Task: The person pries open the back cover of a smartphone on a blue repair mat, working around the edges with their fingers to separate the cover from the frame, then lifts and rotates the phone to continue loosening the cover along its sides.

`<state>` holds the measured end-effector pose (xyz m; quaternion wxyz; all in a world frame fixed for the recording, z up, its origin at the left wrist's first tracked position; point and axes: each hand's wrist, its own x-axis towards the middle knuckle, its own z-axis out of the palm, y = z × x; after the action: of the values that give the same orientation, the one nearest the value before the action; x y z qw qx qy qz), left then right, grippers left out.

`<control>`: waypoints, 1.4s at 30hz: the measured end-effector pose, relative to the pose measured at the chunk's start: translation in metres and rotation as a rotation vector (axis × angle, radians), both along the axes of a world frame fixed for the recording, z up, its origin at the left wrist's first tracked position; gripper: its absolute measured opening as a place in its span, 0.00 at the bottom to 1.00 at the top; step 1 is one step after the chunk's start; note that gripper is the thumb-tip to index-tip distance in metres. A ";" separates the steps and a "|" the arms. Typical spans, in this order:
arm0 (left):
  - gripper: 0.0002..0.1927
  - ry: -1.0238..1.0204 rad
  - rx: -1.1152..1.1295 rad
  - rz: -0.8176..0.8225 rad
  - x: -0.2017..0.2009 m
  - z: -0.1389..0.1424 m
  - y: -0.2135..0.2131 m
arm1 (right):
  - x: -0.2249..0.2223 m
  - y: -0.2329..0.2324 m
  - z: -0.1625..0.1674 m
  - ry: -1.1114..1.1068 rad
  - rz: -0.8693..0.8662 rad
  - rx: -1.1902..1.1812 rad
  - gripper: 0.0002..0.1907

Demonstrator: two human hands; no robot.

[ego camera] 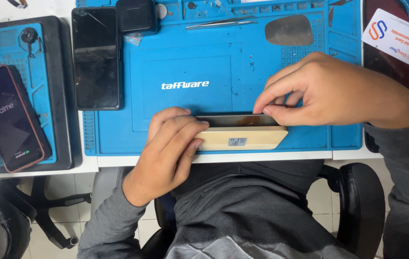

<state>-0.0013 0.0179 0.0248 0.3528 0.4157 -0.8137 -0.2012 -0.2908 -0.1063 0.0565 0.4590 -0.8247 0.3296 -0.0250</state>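
1. The pale gold phone (pixel 242 136) stands tilted on its long edge at the near edge of the blue work mat (pixel 185 62), right in front of the person, between the two hands.
2. The left hand (pixel 166 153) wraps its fingers over the phone's left end, closed on it and steadying it from the near side.
3. The right hand (pixel 329 91) comes in from the right with its fingers drawn narrow together, the fingertips (pixel 262 109) pinched at the phone's upper edge near the right end; whether they hold a small tool or only the edge itself cannot be told.
4. The phone shows its gold back to the camera, smooth with rounded corners and a small pale sticker near the middle. Along its top runs a dark, shiny strip, with a brownish patch close to the right fingertips.
5. On the mat behind the hands lie a dark phone (pixel 96 57) face up at the left, a small black case (pixel 137 15) beside it, metal tweezers (pixel 221 22) and a grey oval patch (pixel 288 29).
6. On a second mat at the far left, another phone (pixel 10 117) in a reddish case lies with its screen lit.
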 end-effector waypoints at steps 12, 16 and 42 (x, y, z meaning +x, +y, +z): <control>0.16 0.002 -0.004 0.003 0.000 -0.004 0.002 | -0.002 0.002 -0.004 0.053 -0.008 0.057 0.12; 0.16 0.002 0.003 0.004 0.000 -0.003 0.002 | -0.004 0.000 0.001 -0.139 0.097 -0.002 0.13; 0.17 0.007 -0.016 -0.008 -0.001 0.009 -0.001 | -0.017 -0.004 0.000 0.019 0.048 0.001 0.15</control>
<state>-0.0027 0.0165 0.0335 0.3582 0.4088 -0.8157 -0.1978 -0.3083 -0.1099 0.0567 0.4567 -0.8323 0.3141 -0.0058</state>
